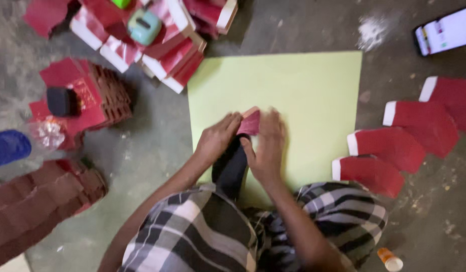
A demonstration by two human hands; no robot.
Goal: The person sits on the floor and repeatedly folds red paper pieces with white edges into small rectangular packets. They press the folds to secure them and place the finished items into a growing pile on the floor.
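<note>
Holding: left hand [216, 139] and right hand [267, 146], fingers clamped on red paper piece [250, 122]
Underneath: green sheet [313, 90]

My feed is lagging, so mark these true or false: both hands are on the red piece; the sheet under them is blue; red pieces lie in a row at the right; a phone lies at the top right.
1. Both the left hand and the right hand hold the small red piece: true.
2. The sheet is blue: false, it is pale green.
3. Red pieces lie in a row at the right: true.
4. A phone lies at the top right: true.
5. The orange-capped bottle stands on the sheet: false, it lies on the floor.
</note>
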